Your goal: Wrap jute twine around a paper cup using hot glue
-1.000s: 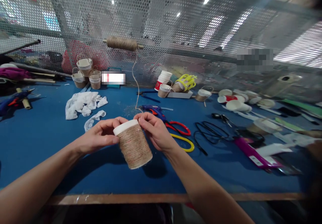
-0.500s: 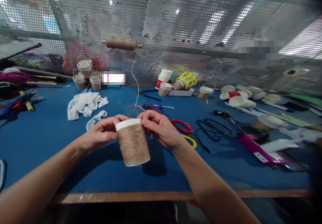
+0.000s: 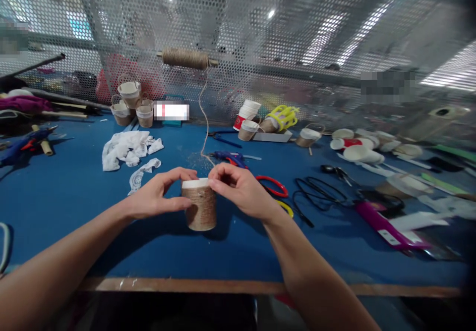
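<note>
Between my hands is a paper cup [image 3: 201, 208] wound with brown twine, its white rim bare at the top. My left hand [image 3: 159, 194] grips it from the left, thumb on the twine-covered wall and fingers behind the rim. With thumb and fingers pinched at the right of the rim, my right hand [image 3: 238, 187] holds the cup edge, where the twine [image 3: 204, 118] arrives. That strand hangs down from a twine spool [image 3: 185, 58] on a rod at the mesh. Just behind my hands lies a blue glue gun [image 3: 228, 158].
Red-handled scissors [image 3: 273, 186], a yellow loop and a black cable [image 3: 316, 192] lie to the right. White lace [image 3: 128, 147] is heaped on the left. Finished twine baskets [image 3: 129, 93] stand against the mesh, and a purple box [image 3: 386, 224] sits at the right.
The cup has turned more upright, with its base swung left and farther from me. My left hand has opened wider around it. The whole view has shifted slightly.
</note>
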`<state>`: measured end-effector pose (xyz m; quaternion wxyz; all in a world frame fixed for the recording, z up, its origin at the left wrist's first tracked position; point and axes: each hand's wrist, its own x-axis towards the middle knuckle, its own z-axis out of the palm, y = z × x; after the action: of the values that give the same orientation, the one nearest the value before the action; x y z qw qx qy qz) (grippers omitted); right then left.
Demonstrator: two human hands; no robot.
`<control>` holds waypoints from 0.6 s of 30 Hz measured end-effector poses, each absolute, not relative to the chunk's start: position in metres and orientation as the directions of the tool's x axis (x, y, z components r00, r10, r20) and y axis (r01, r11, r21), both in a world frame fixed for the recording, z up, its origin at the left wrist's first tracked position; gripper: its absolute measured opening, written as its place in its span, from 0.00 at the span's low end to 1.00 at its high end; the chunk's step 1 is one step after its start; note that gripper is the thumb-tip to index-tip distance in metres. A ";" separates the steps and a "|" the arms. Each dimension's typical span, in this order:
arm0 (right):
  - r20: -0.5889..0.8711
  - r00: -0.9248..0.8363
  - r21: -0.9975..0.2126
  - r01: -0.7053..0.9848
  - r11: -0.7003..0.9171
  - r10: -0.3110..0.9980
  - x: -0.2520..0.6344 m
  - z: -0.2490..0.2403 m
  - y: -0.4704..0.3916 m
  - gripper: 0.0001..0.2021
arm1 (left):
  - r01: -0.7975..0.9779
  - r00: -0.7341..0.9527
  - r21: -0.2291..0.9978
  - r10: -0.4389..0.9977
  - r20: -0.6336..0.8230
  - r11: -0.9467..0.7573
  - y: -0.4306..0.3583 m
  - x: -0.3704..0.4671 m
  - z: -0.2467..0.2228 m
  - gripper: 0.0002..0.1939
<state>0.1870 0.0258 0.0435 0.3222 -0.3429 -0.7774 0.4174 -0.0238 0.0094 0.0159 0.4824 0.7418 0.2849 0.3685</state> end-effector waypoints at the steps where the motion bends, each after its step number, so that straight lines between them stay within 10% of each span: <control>1: 0.211 -0.566 -0.858 0.284 0.429 0.797 0.186 0.043 0.025 0.07 | 0.140 0.547 0.905 0.793 0.268 -0.402 0.007 -0.022 0.017 0.11; 18: 0.181 -0.609 -0.820 0.340 0.461 0.772 0.179 0.038 0.020 0.09 | 0.351 0.539 0.860 0.831 0.139 -0.371 0.001 -0.012 0.022 0.06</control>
<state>0.1789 0.0199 0.0377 0.2779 -0.3439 -0.8081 0.3891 -0.0117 0.0007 0.0223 0.4112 0.7747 0.3814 0.2919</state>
